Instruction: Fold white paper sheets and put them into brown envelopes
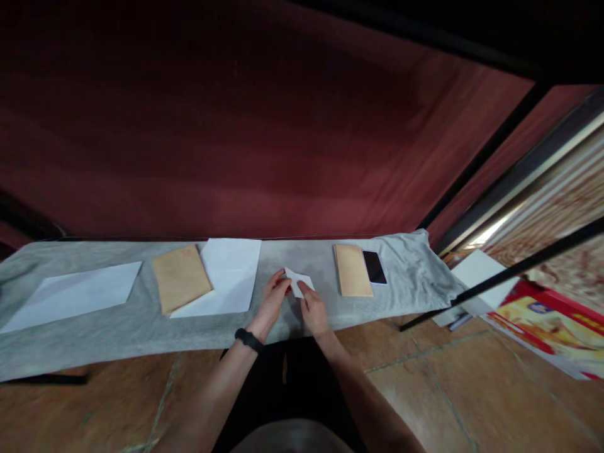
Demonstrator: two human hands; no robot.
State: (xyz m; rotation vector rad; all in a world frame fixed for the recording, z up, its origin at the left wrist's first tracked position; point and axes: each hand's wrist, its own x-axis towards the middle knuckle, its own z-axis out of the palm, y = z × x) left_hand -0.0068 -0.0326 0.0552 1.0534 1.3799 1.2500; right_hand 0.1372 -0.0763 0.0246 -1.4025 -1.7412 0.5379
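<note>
Both my hands meet on a small folded white paper (pixel 298 281) that lies on the grey cloth (pixel 141 330). My left hand (pixel 274 299), with a black band on its wrist, pinches the paper's left edge. The fingers of my right hand (pixel 313 309) are closed on its lower right part. To the left of my hands a tan envelope (pixel 180 277) lies partly over a large white sheet (pixel 229 277). On the right are a second tan envelope (pixel 352 270) and a dark phone (pixel 374 267) side by side.
Another white sheet (pixel 75 294) lies at the far left of the cloth. A dark red wall rises behind. At the right, a black rod (pixel 509 272) slants over a white sheet (pixel 477 270) and a red and yellow printed package (pixel 552 327). Brown tiles cover the floor.
</note>
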